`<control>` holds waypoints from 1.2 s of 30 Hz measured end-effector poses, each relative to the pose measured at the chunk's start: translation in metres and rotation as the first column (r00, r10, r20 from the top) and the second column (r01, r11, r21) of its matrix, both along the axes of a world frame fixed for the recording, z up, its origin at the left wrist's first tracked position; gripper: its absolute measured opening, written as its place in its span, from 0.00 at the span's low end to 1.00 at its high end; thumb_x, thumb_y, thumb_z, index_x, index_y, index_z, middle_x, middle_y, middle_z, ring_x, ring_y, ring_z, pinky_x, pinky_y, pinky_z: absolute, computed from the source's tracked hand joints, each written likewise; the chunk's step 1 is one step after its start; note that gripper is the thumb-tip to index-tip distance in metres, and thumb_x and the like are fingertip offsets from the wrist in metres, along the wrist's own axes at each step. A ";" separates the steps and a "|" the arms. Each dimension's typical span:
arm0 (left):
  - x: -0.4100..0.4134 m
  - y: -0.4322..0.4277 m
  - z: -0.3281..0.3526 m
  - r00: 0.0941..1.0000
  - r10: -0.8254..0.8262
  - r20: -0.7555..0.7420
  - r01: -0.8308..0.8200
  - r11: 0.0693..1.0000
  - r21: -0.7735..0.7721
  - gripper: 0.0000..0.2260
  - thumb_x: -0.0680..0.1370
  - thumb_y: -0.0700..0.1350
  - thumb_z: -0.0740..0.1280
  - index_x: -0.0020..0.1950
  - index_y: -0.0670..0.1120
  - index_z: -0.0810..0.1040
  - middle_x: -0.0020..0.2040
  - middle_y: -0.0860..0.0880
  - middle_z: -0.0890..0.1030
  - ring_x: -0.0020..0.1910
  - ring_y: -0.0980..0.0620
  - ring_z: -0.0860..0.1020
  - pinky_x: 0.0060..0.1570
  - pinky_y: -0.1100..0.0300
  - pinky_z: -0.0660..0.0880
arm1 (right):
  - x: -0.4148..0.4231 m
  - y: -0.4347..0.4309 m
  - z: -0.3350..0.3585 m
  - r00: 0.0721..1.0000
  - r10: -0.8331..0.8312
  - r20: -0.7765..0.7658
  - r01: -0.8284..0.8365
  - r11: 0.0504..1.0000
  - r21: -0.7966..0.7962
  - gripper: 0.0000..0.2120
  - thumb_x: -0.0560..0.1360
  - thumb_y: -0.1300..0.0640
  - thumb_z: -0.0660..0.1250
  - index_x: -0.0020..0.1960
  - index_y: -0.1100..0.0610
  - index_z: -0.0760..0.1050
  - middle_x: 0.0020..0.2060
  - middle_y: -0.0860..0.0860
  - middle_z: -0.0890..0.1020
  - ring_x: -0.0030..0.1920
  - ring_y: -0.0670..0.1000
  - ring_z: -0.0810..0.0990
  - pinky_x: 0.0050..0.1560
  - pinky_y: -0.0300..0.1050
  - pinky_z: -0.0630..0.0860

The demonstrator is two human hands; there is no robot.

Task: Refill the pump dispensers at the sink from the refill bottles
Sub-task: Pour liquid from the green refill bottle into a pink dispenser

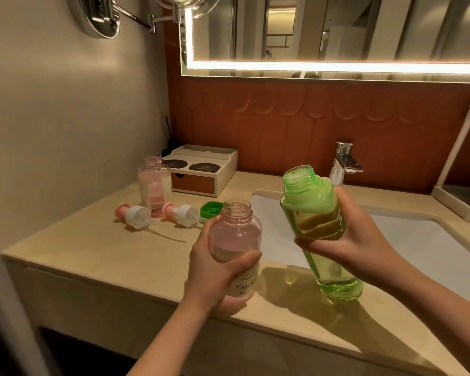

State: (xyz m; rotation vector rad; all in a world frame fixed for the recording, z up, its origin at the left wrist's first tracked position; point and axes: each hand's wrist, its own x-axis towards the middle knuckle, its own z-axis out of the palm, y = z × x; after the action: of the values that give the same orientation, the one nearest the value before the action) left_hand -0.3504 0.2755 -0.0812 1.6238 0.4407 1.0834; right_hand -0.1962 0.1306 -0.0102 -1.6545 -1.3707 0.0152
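Note:
My left hand [217,272] grips a clear pink dispenser bottle [236,234], uncapped and upright, over the counter's front edge. My right hand [356,240] grips a tall green refill bottle [314,202], also uncapped, tilted with its mouth leaning left toward the pink bottle; the two mouths are apart. A second open pink dispenser bottle [154,185] stands at the back left. Two pink-and-white pump heads [134,215] [180,214] lie on the counter in front of it, and a green cap [210,208] lies beside them.
A white sink basin [418,240] sits to the right with a chrome tap [345,161] behind it. A white amenity box [201,169] stands against the back wall, a white rack [456,202] at far right, and a lit mirror [337,36] hangs above.

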 end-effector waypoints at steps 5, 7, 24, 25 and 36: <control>0.003 -0.005 0.002 1.000 -0.025 -0.005 0.025 0.999 0.029 0.41 0.52 0.59 0.75 0.63 0.50 0.70 0.56 0.55 0.79 0.56 0.56 0.77 0.54 0.62 0.75 | 0.000 0.000 0.001 0.999 0.019 0.039 -0.018 0.999 -0.042 0.31 0.57 0.43 0.74 0.57 0.43 0.67 0.49 0.42 0.78 0.49 0.40 0.77 0.45 0.35 0.77; 0.003 -0.006 0.002 0.999 -0.037 -0.003 0.037 0.999 0.022 0.39 0.52 0.59 0.75 0.61 0.52 0.70 0.55 0.56 0.79 0.55 0.57 0.77 0.54 0.62 0.75 | 0.000 0.000 0.001 0.999 0.025 0.040 -0.022 0.998 -0.059 0.31 0.57 0.43 0.74 0.58 0.42 0.67 0.50 0.41 0.77 0.49 0.40 0.77 0.45 0.34 0.76; -0.002 0.015 0.010 0.998 -0.068 0.014 0.067 0.997 0.037 0.33 0.51 0.60 0.75 0.53 0.56 0.72 0.50 0.58 0.79 0.49 0.65 0.78 0.44 0.72 0.74 | 0.004 0.018 0.006 0.988 0.062 0.144 -0.030 0.977 -0.213 0.34 0.60 0.42 0.74 0.62 0.39 0.64 0.52 0.39 0.76 0.51 0.38 0.75 0.47 0.33 0.75; -0.002 0.016 0.010 0.997 -0.070 0.014 0.069 0.997 0.033 0.35 0.50 0.62 0.76 0.54 0.56 0.72 0.50 0.59 0.79 0.49 0.65 0.78 0.45 0.71 0.74 | 0.005 0.019 0.006 0.985 0.071 0.160 -0.031 0.971 -0.238 0.35 0.61 0.43 0.75 0.64 0.41 0.64 0.53 0.40 0.76 0.52 0.40 0.75 0.49 0.37 0.76; 0.000 0.018 0.007 0.995 -0.094 0.013 0.094 0.995 0.018 0.30 0.53 0.57 0.75 0.53 0.57 0.72 0.49 0.59 0.80 0.50 0.63 0.79 0.44 0.71 0.74 | 0.003 0.023 0.023 0.962 0.101 0.252 -0.024 0.956 -0.291 0.37 0.62 0.47 0.77 0.64 0.37 0.61 0.54 0.37 0.76 0.53 0.40 0.75 0.50 0.40 0.75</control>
State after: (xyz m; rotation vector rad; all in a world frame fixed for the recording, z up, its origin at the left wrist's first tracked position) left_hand -0.3503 0.2935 -0.0737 1.6349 0.3433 1.0301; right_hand -0.1932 0.1538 0.0128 -1.9039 -1.6874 0.0312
